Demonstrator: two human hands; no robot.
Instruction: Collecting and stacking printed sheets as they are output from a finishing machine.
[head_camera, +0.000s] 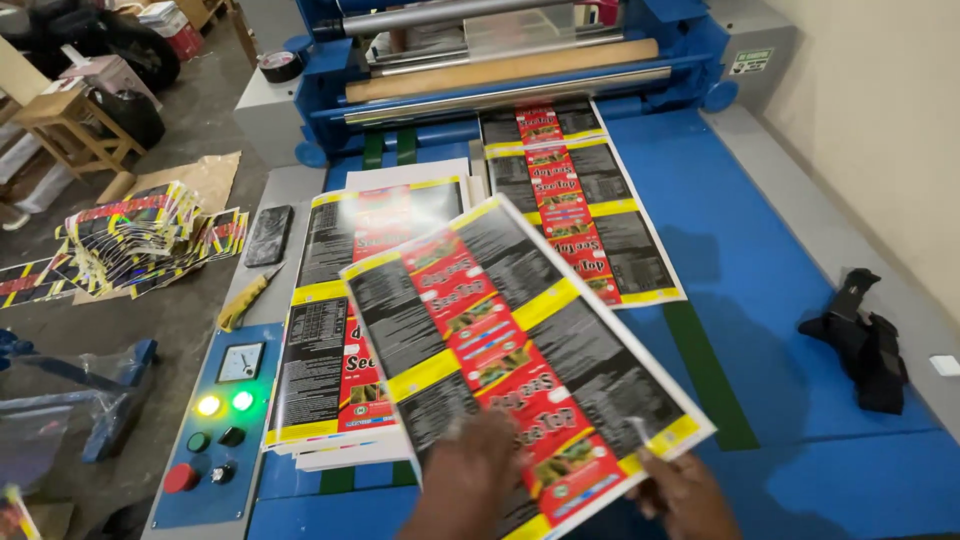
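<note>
One printed sheet (520, 345), long axis diag.

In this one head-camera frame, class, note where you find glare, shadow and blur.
Head view: glare streaks the glossy printed sheet both hands hold, and the metal roller shines; the left hand is motion-blurred, the right hand sharper; a soft shadow lies on the blue table beside the sheet; two lit lamps bloom on the control panel.

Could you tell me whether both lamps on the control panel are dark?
No, the two lamps on the control panel glow, one yellow and one green.
</note>
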